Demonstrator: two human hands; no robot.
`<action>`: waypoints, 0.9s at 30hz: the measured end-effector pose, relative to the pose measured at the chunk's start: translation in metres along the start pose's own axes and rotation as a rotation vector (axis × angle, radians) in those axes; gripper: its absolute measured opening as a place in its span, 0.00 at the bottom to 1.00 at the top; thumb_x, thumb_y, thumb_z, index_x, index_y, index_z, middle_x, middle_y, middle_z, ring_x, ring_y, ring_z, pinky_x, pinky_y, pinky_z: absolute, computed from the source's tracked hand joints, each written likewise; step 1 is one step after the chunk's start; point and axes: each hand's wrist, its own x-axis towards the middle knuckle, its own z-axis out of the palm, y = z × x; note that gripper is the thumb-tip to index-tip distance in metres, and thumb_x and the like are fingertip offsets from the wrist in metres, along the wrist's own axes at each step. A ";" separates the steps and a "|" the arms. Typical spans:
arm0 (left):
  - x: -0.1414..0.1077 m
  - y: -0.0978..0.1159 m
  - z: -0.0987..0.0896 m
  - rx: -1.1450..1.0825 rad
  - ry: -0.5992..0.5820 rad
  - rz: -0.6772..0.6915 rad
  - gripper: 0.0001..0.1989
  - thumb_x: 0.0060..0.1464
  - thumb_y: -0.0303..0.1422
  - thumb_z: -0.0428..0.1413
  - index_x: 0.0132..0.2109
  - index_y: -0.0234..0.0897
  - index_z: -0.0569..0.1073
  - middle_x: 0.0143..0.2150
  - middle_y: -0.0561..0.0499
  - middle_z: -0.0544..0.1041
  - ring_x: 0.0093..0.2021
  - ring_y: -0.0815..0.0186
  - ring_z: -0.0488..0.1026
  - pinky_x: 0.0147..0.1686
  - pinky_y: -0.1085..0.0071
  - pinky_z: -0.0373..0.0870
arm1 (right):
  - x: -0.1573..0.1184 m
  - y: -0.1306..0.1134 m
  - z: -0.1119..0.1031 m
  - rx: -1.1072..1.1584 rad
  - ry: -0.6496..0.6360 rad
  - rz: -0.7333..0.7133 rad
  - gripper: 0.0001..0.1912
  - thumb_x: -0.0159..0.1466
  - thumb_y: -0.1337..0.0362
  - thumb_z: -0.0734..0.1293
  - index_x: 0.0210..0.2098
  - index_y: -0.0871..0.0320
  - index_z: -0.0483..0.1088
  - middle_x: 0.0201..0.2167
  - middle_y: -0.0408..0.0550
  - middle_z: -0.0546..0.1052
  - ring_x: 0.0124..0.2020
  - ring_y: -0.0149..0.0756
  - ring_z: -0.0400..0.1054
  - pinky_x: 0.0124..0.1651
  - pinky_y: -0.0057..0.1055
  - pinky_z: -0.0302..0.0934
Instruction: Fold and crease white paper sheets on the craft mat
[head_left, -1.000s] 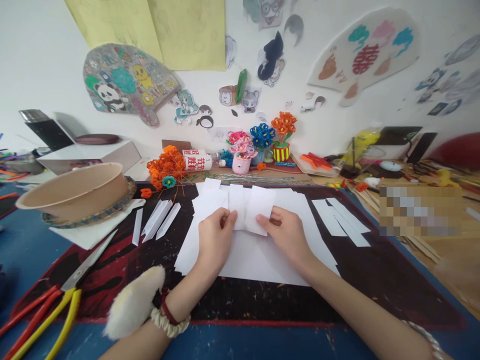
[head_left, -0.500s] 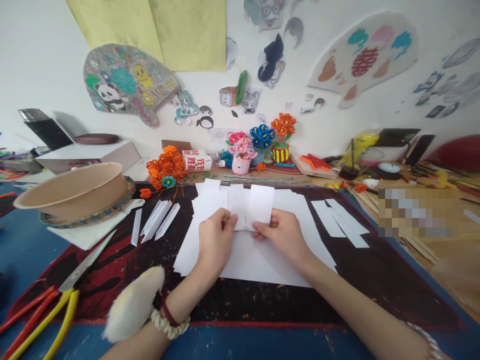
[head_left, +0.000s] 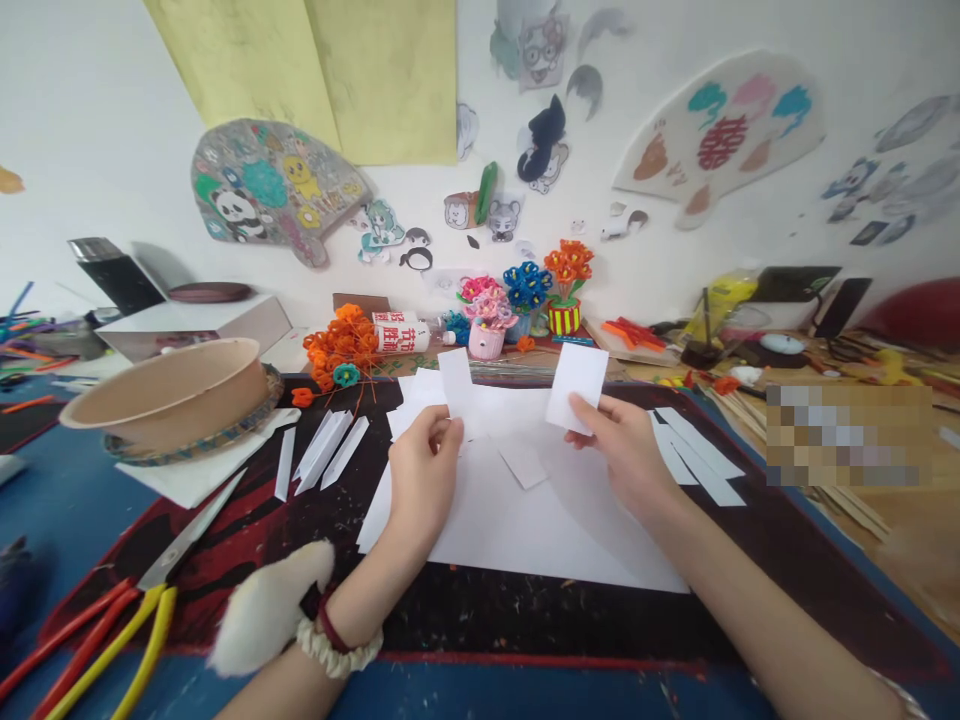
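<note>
Your left hand (head_left: 421, 465) has its thumb and forefinger pressed together on a white strip (head_left: 456, 380), which stands up past the fingertips, while the other fingers are curled in. Your right hand (head_left: 630, 445) pinches a white card (head_left: 581, 383) by its near edge, thumb on the face towards you and fingers behind; it is raised over the far right part of the sheets (head_left: 555, 540). Your two hands are well apart. Between them a small slip (head_left: 523, 463) lies on the sheets, touching neither hand.

The sheets rest on the dark mat (head_left: 540, 625) in front of you. To their right lie some cut strips (head_left: 712, 470), partly behind your right hand; to their left are folded strips (head_left: 330, 455). Nearer on the left, the scissors (head_left: 184, 542) lie with their handles towards you, and beyond them stands the bowl (head_left: 161, 410). On the far side, orange flowers (head_left: 341, 345) lie beside the bottle (head_left: 401, 333), left of the pink pot (head_left: 486, 342).
</note>
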 end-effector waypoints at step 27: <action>0.039 -0.005 -0.036 -0.187 0.136 -0.157 0.10 0.42 0.33 0.55 0.35 0.36 0.73 0.22 0.57 0.69 0.22 0.71 0.62 0.24 0.74 0.57 | -0.001 -0.004 -0.002 -0.292 -0.297 -0.002 0.21 0.61 0.52 0.63 0.20 0.60 0.67 0.17 0.45 0.72 0.13 0.24 0.56 0.19 0.25 0.48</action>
